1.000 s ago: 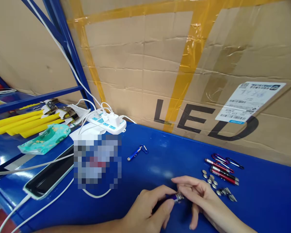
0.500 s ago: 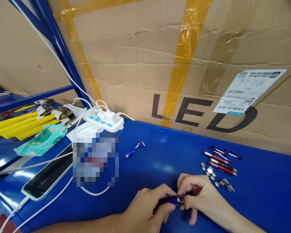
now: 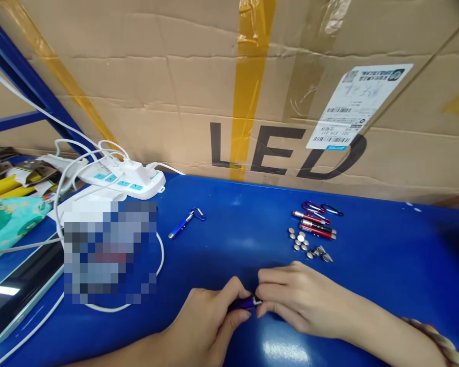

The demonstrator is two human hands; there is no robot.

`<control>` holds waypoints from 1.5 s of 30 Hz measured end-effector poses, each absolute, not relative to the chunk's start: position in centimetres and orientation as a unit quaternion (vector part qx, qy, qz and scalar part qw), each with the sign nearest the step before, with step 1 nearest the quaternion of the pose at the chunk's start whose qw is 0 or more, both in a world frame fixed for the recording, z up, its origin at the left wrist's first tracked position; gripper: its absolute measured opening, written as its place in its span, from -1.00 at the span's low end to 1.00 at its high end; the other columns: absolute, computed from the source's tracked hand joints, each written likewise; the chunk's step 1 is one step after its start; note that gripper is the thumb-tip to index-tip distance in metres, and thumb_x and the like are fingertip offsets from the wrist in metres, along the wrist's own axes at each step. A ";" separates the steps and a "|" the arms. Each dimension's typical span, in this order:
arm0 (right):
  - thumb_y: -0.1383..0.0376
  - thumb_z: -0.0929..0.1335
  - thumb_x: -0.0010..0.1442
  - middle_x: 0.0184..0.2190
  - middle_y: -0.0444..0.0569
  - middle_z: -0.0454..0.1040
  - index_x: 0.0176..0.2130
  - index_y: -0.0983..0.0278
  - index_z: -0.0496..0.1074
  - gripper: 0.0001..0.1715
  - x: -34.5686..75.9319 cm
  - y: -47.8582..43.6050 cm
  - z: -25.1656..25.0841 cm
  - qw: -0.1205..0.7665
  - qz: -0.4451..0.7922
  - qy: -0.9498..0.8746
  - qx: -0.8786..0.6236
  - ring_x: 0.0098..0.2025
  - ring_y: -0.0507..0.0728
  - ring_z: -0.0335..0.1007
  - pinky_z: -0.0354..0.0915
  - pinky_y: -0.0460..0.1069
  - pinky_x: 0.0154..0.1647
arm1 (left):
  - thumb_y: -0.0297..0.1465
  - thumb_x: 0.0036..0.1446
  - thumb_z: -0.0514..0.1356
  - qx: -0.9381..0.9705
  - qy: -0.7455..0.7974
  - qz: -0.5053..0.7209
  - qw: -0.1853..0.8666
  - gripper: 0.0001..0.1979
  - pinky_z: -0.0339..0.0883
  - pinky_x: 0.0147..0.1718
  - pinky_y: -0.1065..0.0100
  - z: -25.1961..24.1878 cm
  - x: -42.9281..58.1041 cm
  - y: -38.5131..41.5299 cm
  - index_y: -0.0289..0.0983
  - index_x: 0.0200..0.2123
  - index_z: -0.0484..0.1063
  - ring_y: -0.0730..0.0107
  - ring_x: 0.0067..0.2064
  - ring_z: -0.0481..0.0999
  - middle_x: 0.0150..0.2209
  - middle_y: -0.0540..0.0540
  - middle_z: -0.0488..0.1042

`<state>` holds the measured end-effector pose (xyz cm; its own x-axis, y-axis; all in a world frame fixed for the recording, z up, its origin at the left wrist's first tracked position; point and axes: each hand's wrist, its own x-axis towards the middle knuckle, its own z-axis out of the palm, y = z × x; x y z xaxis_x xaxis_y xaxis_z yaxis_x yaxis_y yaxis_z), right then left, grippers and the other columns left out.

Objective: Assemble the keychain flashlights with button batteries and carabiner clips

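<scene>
Left hand grip clenched on small purple metal penlight, low over glossy blue worktop. Right hand fingertips pinch its silvery end. Loose silver button cells and red penlights lie beyond, well apart.

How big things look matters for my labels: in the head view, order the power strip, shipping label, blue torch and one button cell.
1. shipping label
2. power strip
3. blue torch
4. button cell
The shipping label is farther back than the power strip, yet looks larger.
</scene>
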<state>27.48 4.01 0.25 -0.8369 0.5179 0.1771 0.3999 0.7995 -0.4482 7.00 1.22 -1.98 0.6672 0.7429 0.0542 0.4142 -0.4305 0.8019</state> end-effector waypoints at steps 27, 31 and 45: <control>-0.07 0.29 0.11 -0.82 -0.30 0.15 -0.57 0.34 0.33 -0.45 26.5 3.8 1.0 0.083 0.755 -0.538 -0.367 -0.81 -0.14 0.07 0.09 -0.29 -0.84 | -0.39 0.27 -0.06 0.790 0.344 0.250 0.442 -0.85 0.21 -0.42 0.46 -3.0 6.9 0.9 -0.22 -0.22 0.29 0.40 -0.42 0.45 -0.38 -0.03 0.47; -0.03 0.32 0.10 -0.79 -0.28 0.20 -0.54 0.35 0.38 -0.50 26.6 3.8 1.3 0.091 0.713 -0.563 -0.408 -0.78 -0.14 0.11 0.11 -0.29 -0.84 | -0.38 0.27 -0.05 0.780 0.348 0.247 0.458 -0.86 0.21 -0.39 0.46 -2.8 7.0 1.1 -0.22 -0.19 0.28 0.40 -0.39 0.45 -0.37 -0.03 0.48; 0.08 0.49 -0.14 -0.70 -0.19 0.34 -0.46 0.36 0.49 -0.61 26.7 3.6 1.9 0.264 0.589 -0.592 -0.482 -0.67 -0.07 0.27 0.28 -0.20 -0.76 | -0.18 0.27 -0.06 0.735 0.389 0.277 0.482 -0.75 0.05 -0.58 0.52 -2.7 7.4 0.9 -0.21 -0.20 0.26 0.49 -0.55 0.15 -0.56 0.10 0.13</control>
<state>26.69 3.59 1.94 -0.3965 0.8820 -0.2547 0.2594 -0.1585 -0.9527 7.41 0.91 -2.71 0.5443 0.8383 0.0312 0.3047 -0.2322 0.9237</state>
